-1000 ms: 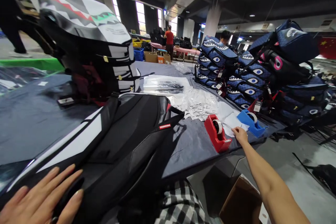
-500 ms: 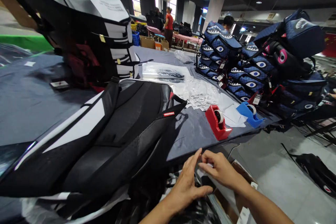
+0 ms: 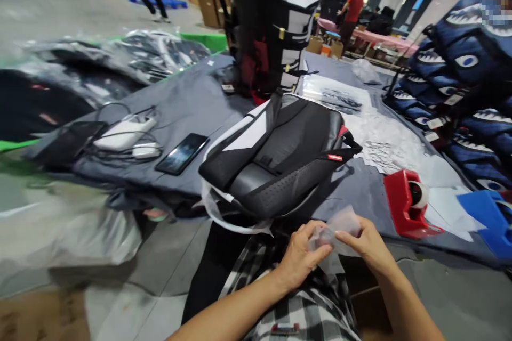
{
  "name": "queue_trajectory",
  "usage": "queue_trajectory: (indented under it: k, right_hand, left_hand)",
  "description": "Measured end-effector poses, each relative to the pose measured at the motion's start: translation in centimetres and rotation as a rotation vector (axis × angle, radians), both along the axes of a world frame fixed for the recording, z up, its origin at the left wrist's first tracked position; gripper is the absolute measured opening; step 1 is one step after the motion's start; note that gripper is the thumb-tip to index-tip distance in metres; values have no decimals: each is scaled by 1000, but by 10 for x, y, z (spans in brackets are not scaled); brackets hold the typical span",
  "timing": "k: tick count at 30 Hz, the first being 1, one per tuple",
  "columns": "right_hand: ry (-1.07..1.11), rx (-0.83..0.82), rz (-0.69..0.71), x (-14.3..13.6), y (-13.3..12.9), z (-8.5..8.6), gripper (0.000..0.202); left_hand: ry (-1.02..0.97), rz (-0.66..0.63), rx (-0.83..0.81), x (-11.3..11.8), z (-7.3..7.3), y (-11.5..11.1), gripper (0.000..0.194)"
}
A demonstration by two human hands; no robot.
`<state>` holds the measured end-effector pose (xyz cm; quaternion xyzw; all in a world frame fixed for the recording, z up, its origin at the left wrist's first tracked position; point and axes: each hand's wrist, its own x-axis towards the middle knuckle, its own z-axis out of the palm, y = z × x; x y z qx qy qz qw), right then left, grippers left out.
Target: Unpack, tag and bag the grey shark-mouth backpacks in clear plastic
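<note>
Hands have drawn slightly apart since the earlier frame, and a translucent film point(image 3: 344, 224) shows clearly between them, above the lap. Fingers of the left hand point(image 3: 301, 256) and right hand point(image 3: 372, 245) pinch it. From them, the black backpack point(image 3: 276, 157) lies ahead and leftward, long axis running near-left to far-right, left hand nearer. Grey cloth covers the worktop point(image 3: 180, 104); a red tape dispenser point(image 3: 396, 200) stands beyond the right hand.

Backpack point(image 3: 276, 162)'s plonked on the bench point(image 3: 186, 101), smartphone point(image 3: 183, 154) set left of it, tape dispensers point(image 3: 402, 213) parked right, backpack stack point(image 3: 276, 37) piled behind.
</note>
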<state>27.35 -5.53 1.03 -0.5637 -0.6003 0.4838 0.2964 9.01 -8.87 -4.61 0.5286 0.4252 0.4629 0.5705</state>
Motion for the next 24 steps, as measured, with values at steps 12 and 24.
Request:
queue_trajectory:
  k: [12, 24]
  right_hand:
    - [-184, 502, 347, -17, 1, -4, 34]
    - [-529, 836, 819, -51, 4, -17, 21]
  left_hand:
    - [352, 535, 405, -65, -9, -46, 20]
    - [1197, 697, 1014, -117, 7, -11, 8]
